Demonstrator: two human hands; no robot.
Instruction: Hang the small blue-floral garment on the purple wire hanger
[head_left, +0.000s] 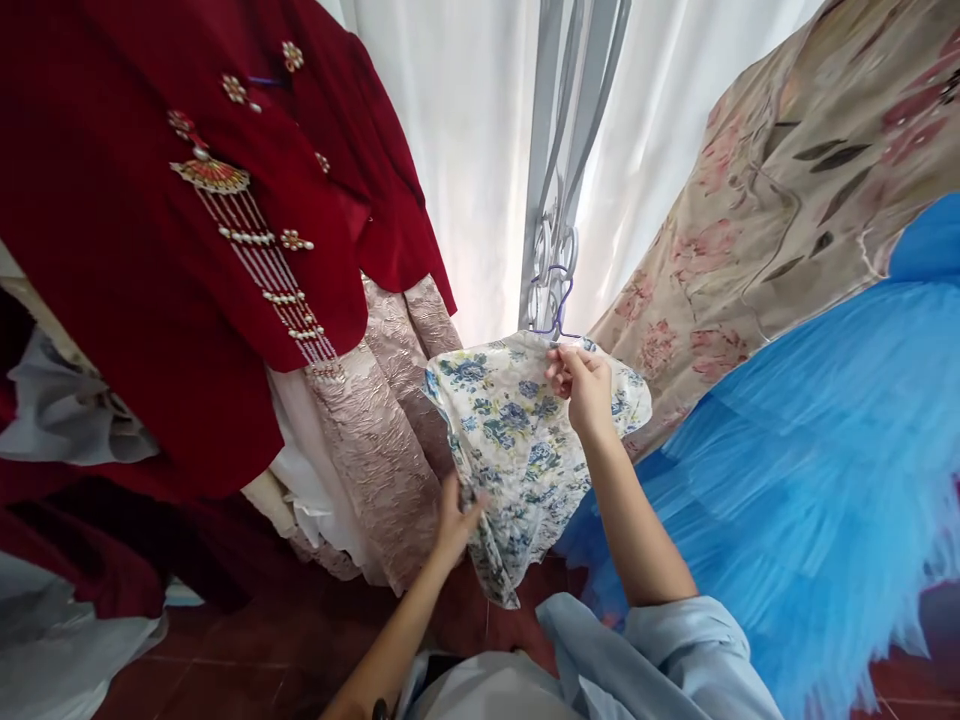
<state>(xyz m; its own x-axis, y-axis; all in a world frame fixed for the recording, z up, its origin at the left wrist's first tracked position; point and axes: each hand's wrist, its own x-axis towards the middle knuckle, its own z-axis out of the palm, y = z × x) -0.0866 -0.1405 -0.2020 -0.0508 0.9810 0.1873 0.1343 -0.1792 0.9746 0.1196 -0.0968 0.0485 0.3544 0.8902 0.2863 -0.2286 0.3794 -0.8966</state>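
A small white dress with blue flowers [517,440] hangs in front of me on a purple hanger [553,300]. My right hand [581,385] pinches the dress at its neckline, just under the hanger's hook. My left hand [457,520] grips the lower left side of the same dress, bunching the cloth. The hanger's hook sits in front of a grey metal window grille [559,150].
A dark red embroidered jacket [187,250] over a pink brocade skirt [382,420] hangs at the left. A beige floral garment [787,200] and a blue tulle skirt [810,470] crowd the right. White curtains [465,130] hang behind. The floor has red tiles [247,660].
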